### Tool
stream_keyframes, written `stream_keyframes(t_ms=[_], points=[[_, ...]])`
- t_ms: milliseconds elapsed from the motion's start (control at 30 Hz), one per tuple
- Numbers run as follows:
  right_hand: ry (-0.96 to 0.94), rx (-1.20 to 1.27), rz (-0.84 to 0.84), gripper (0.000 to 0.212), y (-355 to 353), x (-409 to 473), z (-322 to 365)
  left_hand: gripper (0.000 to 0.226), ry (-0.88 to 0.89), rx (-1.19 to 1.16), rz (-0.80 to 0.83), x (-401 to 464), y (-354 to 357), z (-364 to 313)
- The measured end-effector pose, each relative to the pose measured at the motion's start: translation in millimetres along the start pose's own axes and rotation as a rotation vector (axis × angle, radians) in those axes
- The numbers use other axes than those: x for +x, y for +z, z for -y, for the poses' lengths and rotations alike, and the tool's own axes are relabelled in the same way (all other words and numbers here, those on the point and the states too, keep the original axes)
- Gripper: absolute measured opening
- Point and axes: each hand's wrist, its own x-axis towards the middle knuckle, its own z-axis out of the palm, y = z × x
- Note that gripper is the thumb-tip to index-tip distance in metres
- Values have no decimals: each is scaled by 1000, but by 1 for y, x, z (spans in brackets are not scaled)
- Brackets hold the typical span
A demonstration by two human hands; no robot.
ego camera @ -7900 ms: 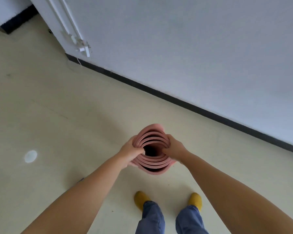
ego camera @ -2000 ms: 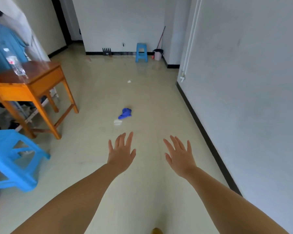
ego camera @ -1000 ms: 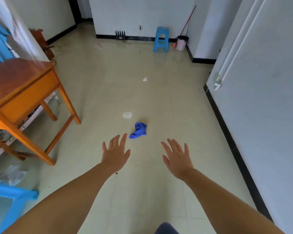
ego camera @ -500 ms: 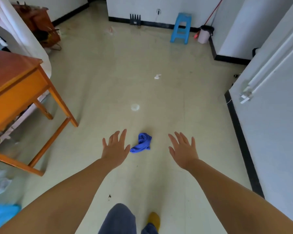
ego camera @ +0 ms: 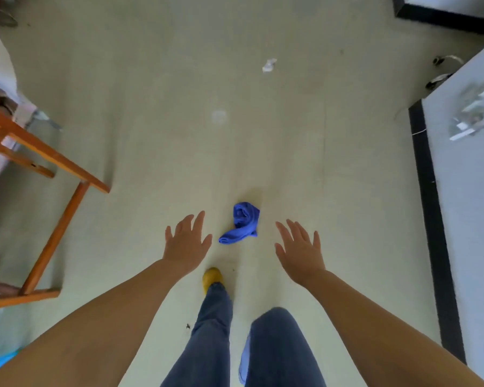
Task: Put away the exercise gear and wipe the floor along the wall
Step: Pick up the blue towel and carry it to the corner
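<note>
A crumpled blue cloth [ego camera: 242, 223] lies on the pale floor just ahead of my feet. My left hand [ego camera: 186, 243] hovers to its left with fingers spread, holding nothing. To the cloth's right my right hand [ego camera: 299, 251] is held out the same way, palm down and empty. Neither hand touches the cloth. The grey wall [ego camera: 470, 191] with its black baseboard [ego camera: 433, 219] runs along the right. The pink rolled mat is out of sight.
An orange wooden table's legs [ego camera: 56, 174] stand at the left. A scrap of white paper [ego camera: 269, 65] and a pale round spot [ego camera: 219, 117] lie farther up the floor. White pipes and a bracket [ego camera: 475, 115] are fixed to the wall. My yellow shoe [ego camera: 211, 276] is below the cloth.
I have walked toward the blue cloth and tilted my view down; it now lies between my outstretched hands. Earlier both hands gripped the pink rolled mat, which they no longer hold.
</note>
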Motion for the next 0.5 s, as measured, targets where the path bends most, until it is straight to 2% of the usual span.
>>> stream_keyframes(t_ms=[200,333,500], points=[[-20,-11,161,54,71,123,3,60,82,-20,182,103,88,6],[-155,-60,261,56,174,229,0,66,25,38,269,185,207,27],[-231,-93,280,60,305,326,-22,76,40,70,402,277,359,46]])
